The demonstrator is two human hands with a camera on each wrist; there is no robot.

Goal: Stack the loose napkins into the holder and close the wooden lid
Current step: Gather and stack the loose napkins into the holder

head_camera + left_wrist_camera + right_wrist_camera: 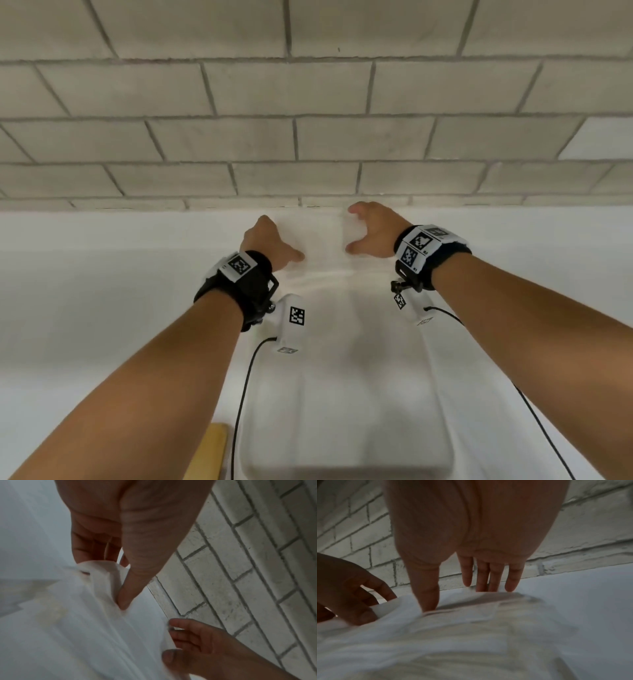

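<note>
Napkins (323, 238) were held as a stack on the desk (102, 291) by the wall, pinched at either side by the left hand (264, 244) and right hand (373, 230); loading and closing the wooden lid (215, 448) were judged still undone

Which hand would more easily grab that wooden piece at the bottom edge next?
Left, probably: the wooden piece lies near the left forearm, on the side of the left hand; the right hand is across the napkins. Both grip the napkins now.
</note>
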